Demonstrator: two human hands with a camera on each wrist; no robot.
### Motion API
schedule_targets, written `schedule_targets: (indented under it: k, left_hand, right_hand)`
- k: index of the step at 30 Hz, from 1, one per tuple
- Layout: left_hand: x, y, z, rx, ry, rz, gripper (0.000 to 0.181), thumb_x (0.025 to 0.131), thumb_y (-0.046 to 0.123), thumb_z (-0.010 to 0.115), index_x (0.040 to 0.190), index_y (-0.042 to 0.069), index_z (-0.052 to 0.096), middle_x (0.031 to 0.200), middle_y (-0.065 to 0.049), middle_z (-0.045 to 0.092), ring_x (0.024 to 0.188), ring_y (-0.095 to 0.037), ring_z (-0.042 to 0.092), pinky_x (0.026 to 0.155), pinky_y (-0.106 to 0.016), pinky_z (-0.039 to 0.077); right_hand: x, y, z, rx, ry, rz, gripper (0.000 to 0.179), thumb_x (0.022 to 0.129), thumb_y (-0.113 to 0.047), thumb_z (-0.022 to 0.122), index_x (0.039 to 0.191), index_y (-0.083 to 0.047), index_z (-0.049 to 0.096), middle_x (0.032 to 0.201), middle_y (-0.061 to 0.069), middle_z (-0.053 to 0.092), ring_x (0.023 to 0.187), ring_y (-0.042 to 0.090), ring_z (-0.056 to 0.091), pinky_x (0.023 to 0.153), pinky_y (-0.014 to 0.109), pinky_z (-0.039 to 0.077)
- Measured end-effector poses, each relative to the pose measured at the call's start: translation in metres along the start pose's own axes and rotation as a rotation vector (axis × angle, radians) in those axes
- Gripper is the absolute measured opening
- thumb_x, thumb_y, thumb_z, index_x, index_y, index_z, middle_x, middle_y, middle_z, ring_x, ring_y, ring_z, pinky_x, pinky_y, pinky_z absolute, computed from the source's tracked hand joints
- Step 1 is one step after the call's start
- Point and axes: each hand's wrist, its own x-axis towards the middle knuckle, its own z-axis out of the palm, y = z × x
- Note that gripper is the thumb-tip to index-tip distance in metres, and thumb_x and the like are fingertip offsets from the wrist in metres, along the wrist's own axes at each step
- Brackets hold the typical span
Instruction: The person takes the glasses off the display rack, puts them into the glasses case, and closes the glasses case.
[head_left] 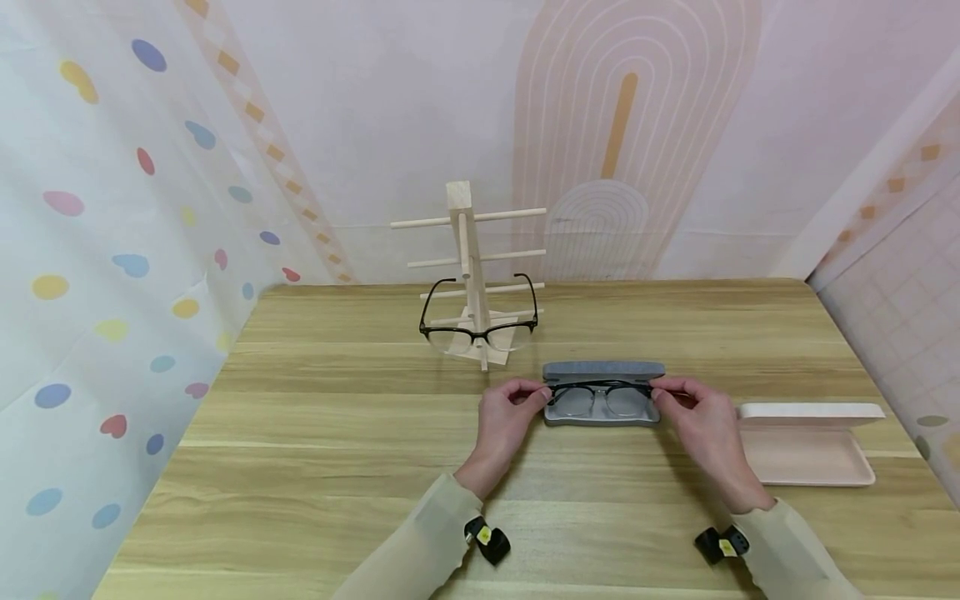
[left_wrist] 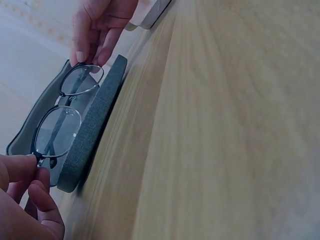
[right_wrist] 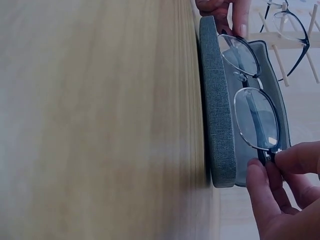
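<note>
Black half-rim eyeglasses (head_left: 574, 402) sit in the opening of a grey fabric glasses case (head_left: 603, 368), its lid standing up at the back. My left hand (head_left: 504, 423) pinches the glasses' left corner between thumb and fingers. At the opposite corner, my right hand (head_left: 705, 427) pinches them the same way. In the right wrist view, a dark temple crosses behind the lenses (right_wrist: 256, 118), and the case's textured front wall (right_wrist: 218, 110) rests on the table. The left wrist view shows fingertips of both hands right at the frame's hinges.
A wooden display stand (head_left: 472, 250) with several crossbars rises behind and left of the case, carrying a second pair of black glasses (head_left: 478, 335). An opened pale pink case (head_left: 806, 458) lies right of my right hand. Patterned cloth (head_left: 360, 125) hangs behind the wooden table (head_left: 300, 467).
</note>
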Motion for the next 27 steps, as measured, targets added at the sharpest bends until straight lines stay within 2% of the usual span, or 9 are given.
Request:
schedule_targets:
  k: [8,17,27]
  left_hand:
    - [0.0019,-0.0016,0.0005,0.020,-0.002,0.021,0.008,0.091,0.011,0.078,0.096,0.005,0.080,0.100,-0.005,0.075,0.085,-0.010,0.065,0.076,-0.024,0.053]
    - [0.0033,-0.0014,0.0009,0.060,-0.015,0.042,0.007,0.089,0.011,0.079,0.092,0.005,0.080,0.093,-0.004,0.076,0.076,-0.006,0.061,0.069,-0.022,0.051]
    - [0.0044,-0.0011,0.0000,0.128,-0.015,0.057,0.008,0.089,0.014,0.079,0.091,0.006,0.081,0.085,-0.001,0.074,0.070,-0.006,0.059,0.064,-0.023,0.049]
  right_hand:
    - [0.0005,0.0001,-0.0019,-0.029,-0.017,0.000,0.021,0.100,-0.010,0.068,0.114,0.002,0.075,0.118,0.022,0.071,0.085,0.012,0.059,0.063,0.016,0.049]
    - [0.0013,0.0022,-0.0038,-0.071,-0.028,-0.032,0.018,0.098,-0.006,0.067,0.111,0.001,0.077,0.117,0.021,0.072,0.089,0.011,0.061,0.068,0.014,0.049]
    - [0.0046,0.0014,-0.0054,-0.132,-0.043,-0.040,0.019,0.098,-0.010,0.067,0.111,-0.002,0.078,0.113,0.018,0.075,0.091,0.016,0.064,0.066,0.017,0.049]
